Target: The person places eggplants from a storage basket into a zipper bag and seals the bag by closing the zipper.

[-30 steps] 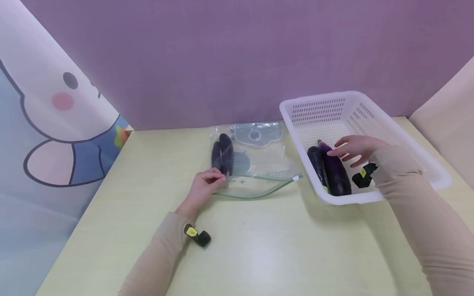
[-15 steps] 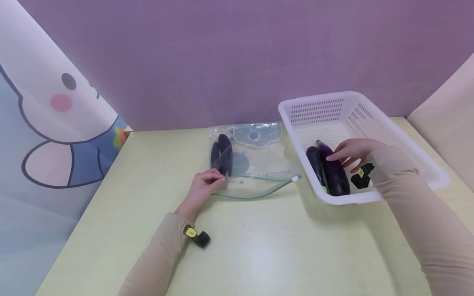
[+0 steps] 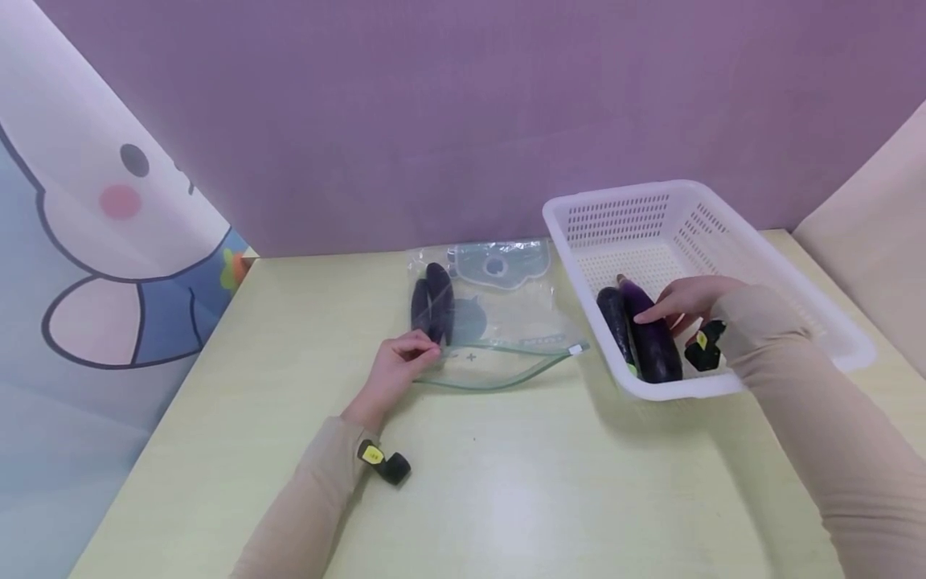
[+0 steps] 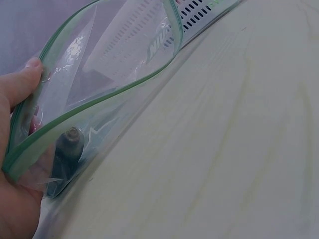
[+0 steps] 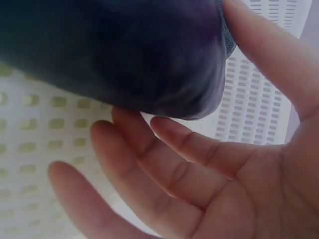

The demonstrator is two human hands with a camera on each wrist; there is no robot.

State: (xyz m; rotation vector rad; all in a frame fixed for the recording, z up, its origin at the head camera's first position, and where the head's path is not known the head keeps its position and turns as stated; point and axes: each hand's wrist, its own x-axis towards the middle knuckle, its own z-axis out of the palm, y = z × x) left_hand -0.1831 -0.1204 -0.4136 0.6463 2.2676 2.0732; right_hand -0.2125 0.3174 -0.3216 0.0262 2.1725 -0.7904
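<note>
My left hand (image 3: 396,360) pinches the left edge of the opening of a clear zip bag (image 3: 506,318) with a green seal and a white slider. Two long dark vegetables (image 3: 438,297) that look like eggplants lie inside it. In the left wrist view the bag mouth (image 4: 94,102) gapes, with a dark rounded end (image 4: 70,144) showing through the plastic. My right hand (image 3: 690,299) is inside the white basket (image 3: 810,281), thumb and fingers on two sides of a large purple eggplant (image 3: 657,342). A slimmer dark vegetable (image 3: 615,318) with a pale green end lies left of it.
The basket stands at the right of the pale wooden table (image 3: 506,482), close to the purple back wall (image 3: 434,121). A curtain with a cartoon print (image 3: 108,241) hangs at the left. A beige cloth (image 3: 875,217) covers the right side.
My right hand has lowered onto the large eggplant, its thumb and fingers closing in around it. The left hand has kept its hold on the bag, with no clear movement.
</note>
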